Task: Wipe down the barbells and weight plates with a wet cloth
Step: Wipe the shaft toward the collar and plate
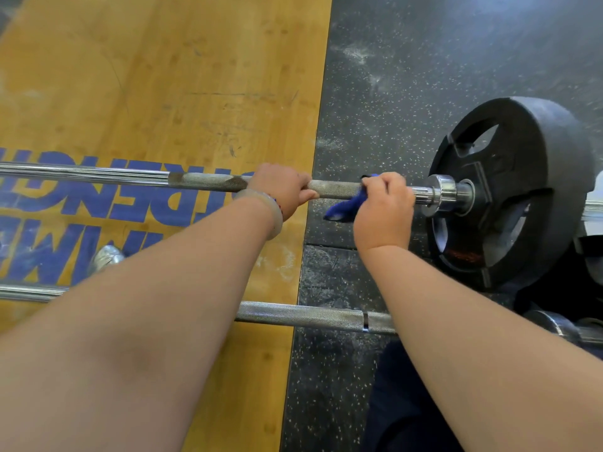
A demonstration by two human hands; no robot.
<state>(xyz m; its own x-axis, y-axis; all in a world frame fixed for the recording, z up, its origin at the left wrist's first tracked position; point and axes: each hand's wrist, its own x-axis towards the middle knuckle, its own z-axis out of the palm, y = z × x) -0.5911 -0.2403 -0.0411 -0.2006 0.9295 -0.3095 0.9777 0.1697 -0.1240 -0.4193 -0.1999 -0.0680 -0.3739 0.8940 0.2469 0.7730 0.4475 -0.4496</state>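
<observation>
A steel barbell (202, 181) runs left to right across the floor, with a black weight plate (509, 190) on its right sleeve. My left hand (280, 187) grips the knurled shaft, a pale bangle on its wrist. Just to the right, my right hand (383, 210) wraps a blue cloth (342, 208) around the shaft, close to the chrome collar (442, 192). A tail of the cloth hangs below the bar. A second barbell (300, 316) lies nearer to me, partly hidden by my forearms.
The barbells lie across a wooden platform (163, 76) with blue lettering, bordered on the right by black speckled rubber flooring (391, 93). My dark trouser leg (391, 402) shows at the bottom. Another chrome sleeve (554, 327) sits low right.
</observation>
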